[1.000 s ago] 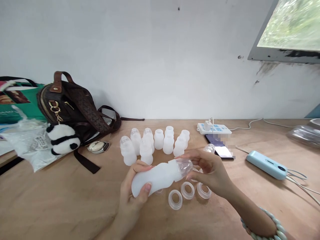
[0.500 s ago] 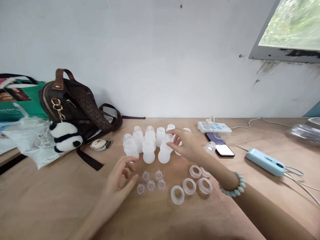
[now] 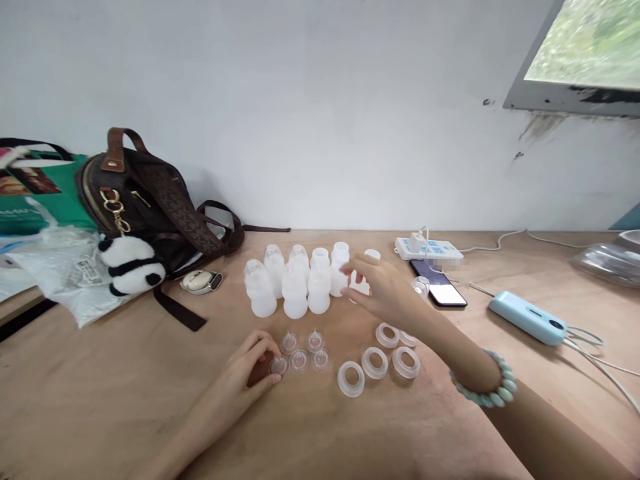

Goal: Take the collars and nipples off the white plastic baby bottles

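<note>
Several frosted white baby bottles (image 3: 296,293) stand upright in a cluster near the wall; those on the left wear clear dome caps. To the right of the bottle at the cluster's front (image 3: 319,293), my right hand (image 3: 377,283) hovers with thumb and fingers apart, partly covering another bottle (image 3: 360,283) behind it. Several clear nipples (image 3: 299,361) lie in two rows on the table. My left hand (image 3: 250,370) is low beside the leftmost nipple (image 3: 279,365), thumb and fingers parted at its edge. Several translucent collar rings (image 3: 375,363) lie under my right forearm.
A clear dome cap (image 3: 421,287) sits beside a phone (image 3: 440,287). Behind is a power strip (image 3: 430,249); a light blue device (image 3: 527,319) with cables lies right. On the left are a brown backpack (image 3: 150,200), a panda plush (image 3: 131,265) and a computer mouse (image 3: 200,281).
My right hand has moved off the front bottle to the right, and that bottle now stands upright closer to the cluster. My left hand has lowered to the leftmost nipple.
</note>
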The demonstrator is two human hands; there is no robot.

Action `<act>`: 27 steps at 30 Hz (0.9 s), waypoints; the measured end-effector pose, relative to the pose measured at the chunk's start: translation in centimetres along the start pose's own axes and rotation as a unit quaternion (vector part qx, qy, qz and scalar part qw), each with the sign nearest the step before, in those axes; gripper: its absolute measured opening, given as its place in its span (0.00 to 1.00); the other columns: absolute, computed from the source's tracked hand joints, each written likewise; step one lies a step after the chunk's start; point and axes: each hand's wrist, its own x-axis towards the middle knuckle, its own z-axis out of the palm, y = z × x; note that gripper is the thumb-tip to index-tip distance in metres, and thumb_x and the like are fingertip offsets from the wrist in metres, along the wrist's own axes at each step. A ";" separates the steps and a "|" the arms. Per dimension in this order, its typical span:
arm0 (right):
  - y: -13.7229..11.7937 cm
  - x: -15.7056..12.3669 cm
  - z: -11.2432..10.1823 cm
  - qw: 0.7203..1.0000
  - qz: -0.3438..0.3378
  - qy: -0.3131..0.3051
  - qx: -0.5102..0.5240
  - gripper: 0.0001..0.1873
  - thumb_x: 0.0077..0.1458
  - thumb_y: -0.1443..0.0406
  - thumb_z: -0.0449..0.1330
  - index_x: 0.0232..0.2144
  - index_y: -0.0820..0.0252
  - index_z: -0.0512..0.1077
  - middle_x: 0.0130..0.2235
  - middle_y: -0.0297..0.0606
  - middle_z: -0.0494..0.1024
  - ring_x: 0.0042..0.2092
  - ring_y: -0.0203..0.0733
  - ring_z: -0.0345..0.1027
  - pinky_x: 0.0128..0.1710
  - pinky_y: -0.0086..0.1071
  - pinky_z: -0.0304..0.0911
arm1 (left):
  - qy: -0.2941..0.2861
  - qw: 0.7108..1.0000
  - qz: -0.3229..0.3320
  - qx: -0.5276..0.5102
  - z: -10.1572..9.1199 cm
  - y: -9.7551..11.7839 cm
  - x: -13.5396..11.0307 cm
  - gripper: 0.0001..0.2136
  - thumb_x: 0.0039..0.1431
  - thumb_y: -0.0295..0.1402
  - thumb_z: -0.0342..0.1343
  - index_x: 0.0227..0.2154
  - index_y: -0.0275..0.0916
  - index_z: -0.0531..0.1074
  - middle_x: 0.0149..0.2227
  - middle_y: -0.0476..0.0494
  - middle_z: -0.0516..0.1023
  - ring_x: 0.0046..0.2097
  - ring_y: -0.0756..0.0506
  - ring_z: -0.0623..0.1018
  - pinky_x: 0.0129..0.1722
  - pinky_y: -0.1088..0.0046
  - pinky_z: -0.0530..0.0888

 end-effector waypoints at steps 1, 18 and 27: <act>-0.1 -1.1 -0.1 0.999 -0.020 -0.036 -0.013 0.08 0.56 0.66 0.64 0.39 0.61 0.73 0.40 0.42 0.77 0.41 0.46 0.68 0.42 0.40 0.61 | -0.001 1.000 0.001 -0.006 0.0 0.1 -0.1 0.03 0.57 0.31 0.58 0.35 0.43 0.73 0.41 0.45 0.76 0.36 0.43 0.76 0.36 0.70 0.74; 0.4 -6.6 2.4 0.992 -0.077 -0.098 0.021 0.22 0.48 0.67 0.70 0.45 0.61 0.68 0.48 0.44 0.75 0.49 0.52 0.65 0.48 0.45 0.62 | 0.030 0.928 -0.077 -0.363 0.9 7.9 6.0 0.11 0.51 0.34 0.67 0.34 0.39 0.72 0.32 0.51 0.70 0.31 0.51 0.71 0.25 0.80 0.74; 1.8 -5.8 6.2 0.991 -0.078 -0.103 -0.023 0.11 0.51 0.68 0.70 0.33 0.59 0.70 0.36 0.39 0.78 0.40 0.48 0.73 0.40 0.39 0.68 | 0.041 0.916 -0.073 -0.391 2.5 7.1 7.0 0.12 0.49 0.34 0.67 0.35 0.39 0.72 0.31 0.50 0.70 0.31 0.51 0.70 0.23 0.80 0.73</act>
